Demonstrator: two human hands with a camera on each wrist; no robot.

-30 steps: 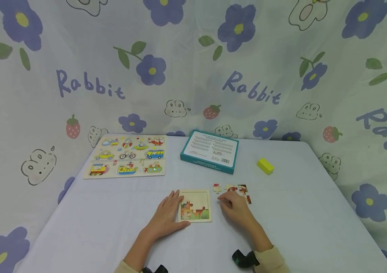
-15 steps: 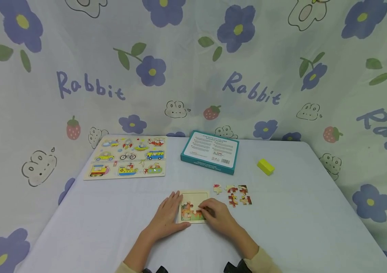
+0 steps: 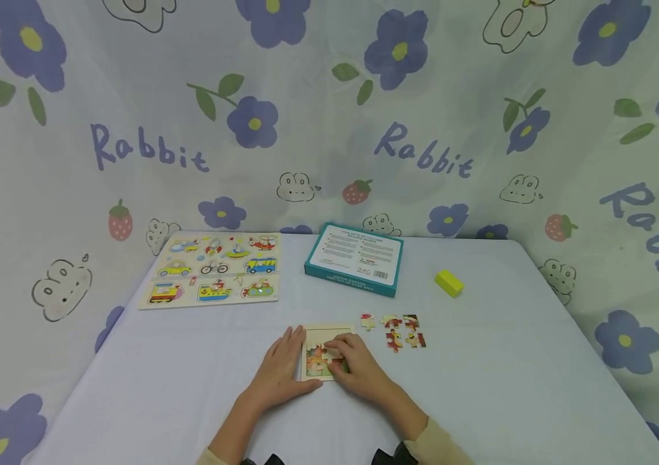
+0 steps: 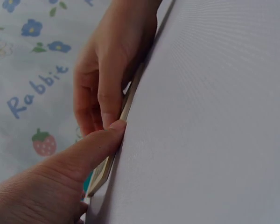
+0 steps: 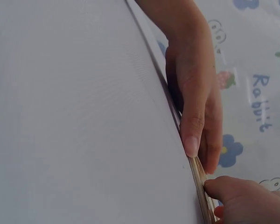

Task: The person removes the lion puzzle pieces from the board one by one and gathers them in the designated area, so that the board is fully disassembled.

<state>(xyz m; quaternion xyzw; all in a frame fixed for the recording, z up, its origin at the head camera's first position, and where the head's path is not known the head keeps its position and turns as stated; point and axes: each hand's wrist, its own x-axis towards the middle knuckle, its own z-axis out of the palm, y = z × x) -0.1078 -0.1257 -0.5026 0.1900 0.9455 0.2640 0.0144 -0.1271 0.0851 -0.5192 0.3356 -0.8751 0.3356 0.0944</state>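
Note:
A small square wooden puzzle tray [image 3: 329, 327] lies on the white table, with several picture pieces [image 3: 314, 367] fitted along its left and near sides. My left hand [image 3: 284, 368] rests against the tray, straight fingers along its left side and thumb at the near edge. In the left wrist view that thumb [image 4: 102, 140] presses the tray's edge. Over the tray's right half, my right hand [image 3: 362, 367] bends its thumb and index finger round a puzzle piece, mostly hidden under the fingers. Several loose puzzle pieces [image 3: 394, 340] lie to the right of the tray.
Behind, a teal and white box [image 3: 354, 257] lies flat. At the back left sits a wooden vehicle puzzle board [image 3: 213, 268]. A yellow block [image 3: 448, 283] stands at the back right. A flower-patterned curtain [image 3: 306, 148] hangs beyond the table.
My right hand has moved left from beside the loose pieces to over the tray, bringing a puzzle piece. My left hand has stayed at the tray's left side.

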